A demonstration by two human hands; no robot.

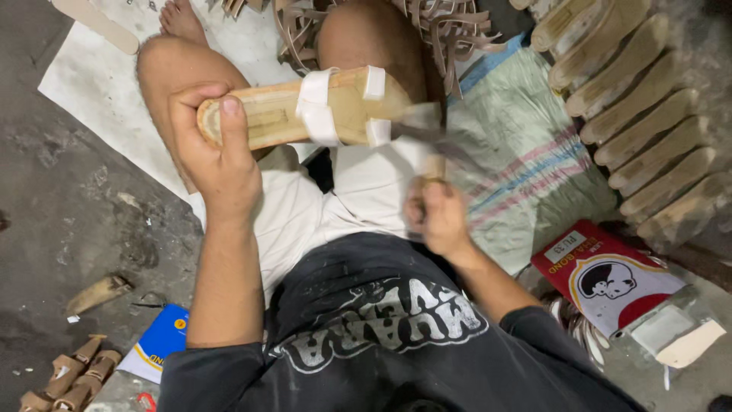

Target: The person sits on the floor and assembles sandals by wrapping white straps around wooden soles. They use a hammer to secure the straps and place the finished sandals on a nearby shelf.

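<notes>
My left hand grips the heel end of a tan sandal sole turned bottom up, with white straps folded over it. It rests across my knees. My right hand is closed on the handle of a hammer, blurred by motion, whose head is at the toe end of the sole. I sit on the floor in white shorts and a dark shirt.
A row of tan soles is stacked at the right. A striped woven sack lies under my right leg. A red adhesive packet sits lower right, a blue packet lower left, brown strap scraps beside it.
</notes>
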